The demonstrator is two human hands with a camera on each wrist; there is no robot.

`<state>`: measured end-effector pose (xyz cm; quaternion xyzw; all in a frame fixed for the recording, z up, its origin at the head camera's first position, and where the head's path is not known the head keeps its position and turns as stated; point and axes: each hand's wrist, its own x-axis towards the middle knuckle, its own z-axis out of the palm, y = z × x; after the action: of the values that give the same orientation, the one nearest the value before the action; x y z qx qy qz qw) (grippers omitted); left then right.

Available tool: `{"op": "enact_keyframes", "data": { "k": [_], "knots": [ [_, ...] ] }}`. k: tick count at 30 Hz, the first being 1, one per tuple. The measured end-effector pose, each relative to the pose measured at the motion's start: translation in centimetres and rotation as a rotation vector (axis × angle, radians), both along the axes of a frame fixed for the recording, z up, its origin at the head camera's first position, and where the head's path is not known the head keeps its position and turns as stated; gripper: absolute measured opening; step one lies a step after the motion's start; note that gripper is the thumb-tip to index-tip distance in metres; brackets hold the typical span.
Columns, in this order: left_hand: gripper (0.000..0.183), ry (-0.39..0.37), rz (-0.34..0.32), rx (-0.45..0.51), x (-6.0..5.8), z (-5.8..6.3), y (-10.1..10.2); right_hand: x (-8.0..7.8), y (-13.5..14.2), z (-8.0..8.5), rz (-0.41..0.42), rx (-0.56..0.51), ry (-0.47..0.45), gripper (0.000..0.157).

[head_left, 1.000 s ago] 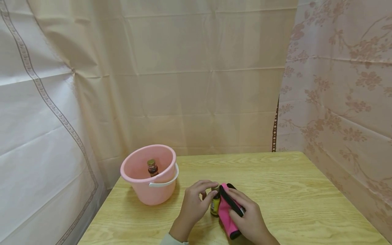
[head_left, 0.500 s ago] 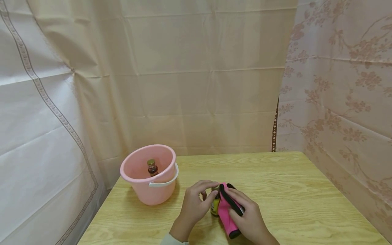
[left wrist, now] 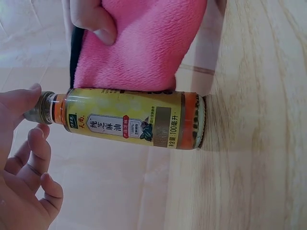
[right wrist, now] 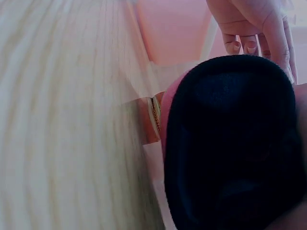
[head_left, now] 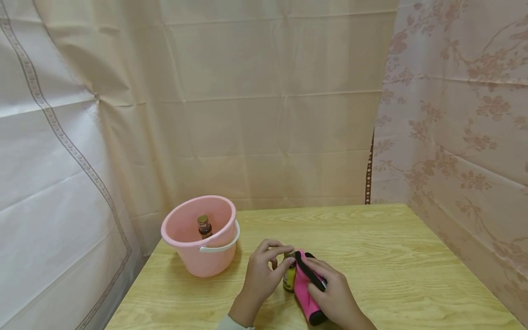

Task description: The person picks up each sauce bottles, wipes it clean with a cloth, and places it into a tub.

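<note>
A small glass bottle [left wrist: 129,118] of sesame oil with a yellow label stands upright on the table. At its cap [left wrist: 42,109] my left hand [head_left: 262,273] holds it between thumb and fingertips, the other fingers loosely bent. My right hand [head_left: 335,289] grips a pink fleecy cloth [left wrist: 139,45] with black edging, which lies against the bottle's side. In the right wrist view a dark, black-edged end [right wrist: 235,143] of the cloth hides most of the bottle, leaving only its base in sight.
To the left stands a pink bucket [head_left: 208,263] with a white handle [head_left: 220,248]. Inside it is a dark bottle [head_left: 204,228] with a gold cap. Curtains [head_left: 268,114] hang behind the wooden table [head_left: 392,256] and at both sides.
The right hand and the pink cloth have shifted slightly down along the bottle. The left hand stays at the cap, its fingers a little more spread.
</note>
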<state>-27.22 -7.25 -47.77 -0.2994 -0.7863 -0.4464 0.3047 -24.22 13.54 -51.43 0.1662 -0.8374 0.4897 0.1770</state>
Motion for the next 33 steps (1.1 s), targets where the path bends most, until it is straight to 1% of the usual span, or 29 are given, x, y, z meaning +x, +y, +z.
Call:
{"op": "enact_keyframes", "data": {
  "k": [5, 9, 13, 20, 29, 33],
  "knots": [
    [0.021, -0.014, 0.007, 0.002, 0.17, 0.14, 0.01, 0.04, -0.20, 0.23, -0.003, 0.004, -0.131, 0.062],
    [0.021, -0.017, 0.010, 0.004, 0.28, 0.27, 0.04, 0.00, -0.19, 0.22, 0.016, 0.019, -0.170, 0.059],
    [0.021, -0.013, 0.010, 0.008, 0.29, 0.26, 0.02, -0.07, -0.12, 0.03, 0.031, 0.036, -0.177, 0.058],
    [0.020, 0.000, 0.009, 0.014, 0.23, 0.17, -0.02, -0.06, -0.15, 0.03, 0.027, 0.062, -0.181, 0.057],
    [0.020, 0.014, 0.007, 0.020, 0.17, 0.20, 0.03, 0.04, -0.22, 0.28, 0.033, 0.038, -0.164, 0.061],
    [0.020, 0.029, 0.007, 0.017, 0.06, 0.13, 0.03, 0.06, -0.18, 0.25, 0.019, 0.023, -0.128, 0.065]
  ]
}}
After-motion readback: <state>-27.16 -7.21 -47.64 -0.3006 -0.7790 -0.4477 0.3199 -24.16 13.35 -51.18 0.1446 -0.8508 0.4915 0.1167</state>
